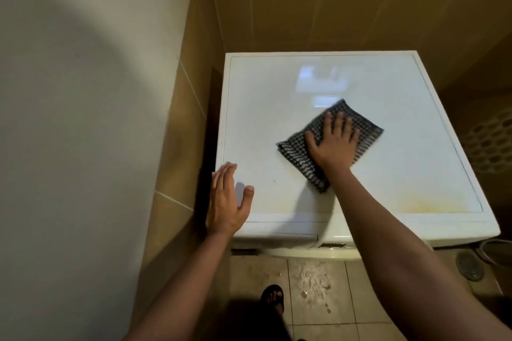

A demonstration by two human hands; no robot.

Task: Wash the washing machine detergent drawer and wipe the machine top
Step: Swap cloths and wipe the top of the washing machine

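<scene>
A: where's the cam?
B: just one view, on the head, looking steeply down and forward. Machine top is close and fills the middle, wall on the left, floor along the bottom edge.

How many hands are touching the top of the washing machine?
2. The right hand presses flat on the checked cloth near the middle of the machine top. The left hand rests open at its front-left corner.

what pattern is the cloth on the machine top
A dark-and-white check, on the folded cloth under the right hand; head view.
</scene>
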